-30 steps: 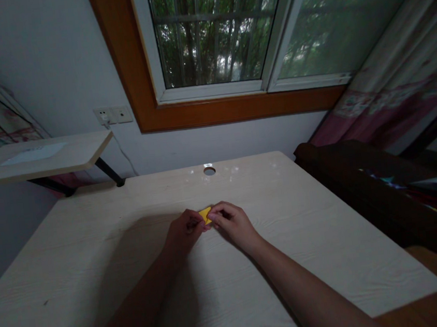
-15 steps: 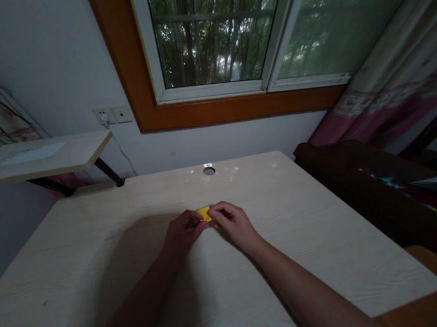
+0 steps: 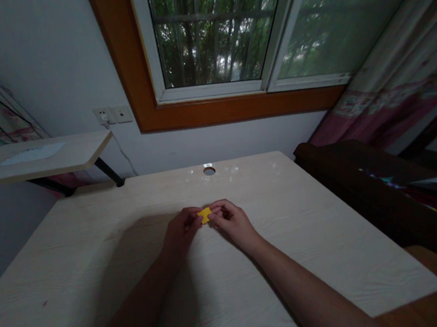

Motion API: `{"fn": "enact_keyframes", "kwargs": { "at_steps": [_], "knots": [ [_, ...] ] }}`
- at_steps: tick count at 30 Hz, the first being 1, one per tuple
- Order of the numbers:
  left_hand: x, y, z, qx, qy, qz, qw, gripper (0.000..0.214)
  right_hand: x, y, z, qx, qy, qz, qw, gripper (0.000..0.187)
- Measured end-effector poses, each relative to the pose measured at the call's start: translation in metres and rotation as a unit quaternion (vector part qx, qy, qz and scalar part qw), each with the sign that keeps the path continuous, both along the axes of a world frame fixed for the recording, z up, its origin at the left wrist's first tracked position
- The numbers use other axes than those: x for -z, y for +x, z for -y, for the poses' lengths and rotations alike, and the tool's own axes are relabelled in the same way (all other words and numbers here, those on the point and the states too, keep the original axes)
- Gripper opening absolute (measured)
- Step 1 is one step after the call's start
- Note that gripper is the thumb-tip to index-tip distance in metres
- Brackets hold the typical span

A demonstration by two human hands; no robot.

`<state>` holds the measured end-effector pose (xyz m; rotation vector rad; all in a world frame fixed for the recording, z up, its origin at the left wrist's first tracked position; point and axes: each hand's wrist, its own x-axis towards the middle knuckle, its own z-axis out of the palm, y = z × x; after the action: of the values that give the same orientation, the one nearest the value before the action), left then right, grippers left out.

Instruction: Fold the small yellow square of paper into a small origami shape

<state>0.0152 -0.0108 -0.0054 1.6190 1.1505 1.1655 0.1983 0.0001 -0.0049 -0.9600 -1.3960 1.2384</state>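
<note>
A small, flat yellow piece, perhaps folded paper, is held between my two hands over the middle of the pale wooden desk. My left hand pinches its left side between thumb and fingers. On the other side, my right hand grips the right edge, thumb in front and fingers behind. The yellow face between the thumbs shows; its edges are partly covered by fingertips. Its exact kind is too small to make out.
A raised shelf with a white sheet stands at the desk's back left on black legs. Near the back edge is a round cable hole. Dark furniture lies beyond the right edge, beneath a window.
More of the yellow piece's face now shows between the thumbs. My left fingers and thumb have shifted slightly on it; both arms stay in nearly the same place.
</note>
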Motion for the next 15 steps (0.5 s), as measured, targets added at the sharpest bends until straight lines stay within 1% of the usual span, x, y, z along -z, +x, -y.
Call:
{"fn": "enact_keyframes", "kwargs": {
  "at_steps": [4, 7, 11, 15],
  "knots": [
    [-0.0017, -0.0023, -0.0017, -0.026, 0.012, -0.031, 0.999, 0.02, 0.0014, 0.0001, 0.0001, -0.008, 0.006, 0.024, 1.0, 0.021],
    [-0.0013, -0.0022, -0.0026, -0.03, 0.009, -0.043, 0.999, 0.02, 0.0002, 0.0, 0.0004, 0.002, 0.02, 0.037, 0.999, 0.02],
    [-0.0029, -0.0011, -0.0015, -0.024, 0.007, -0.071, 0.997, 0.021, -0.0042, 0.0002, 0.0014, 0.022, 0.063, 0.068, 0.995, 0.017],
    [-0.0036, -0.0003, -0.0007, -0.025, 0.027, -0.115, 0.993, 0.018, -0.0069, 0.0015, 0.0015, 0.025, 0.108, 0.105, 0.988, 0.014]
  ]
}}
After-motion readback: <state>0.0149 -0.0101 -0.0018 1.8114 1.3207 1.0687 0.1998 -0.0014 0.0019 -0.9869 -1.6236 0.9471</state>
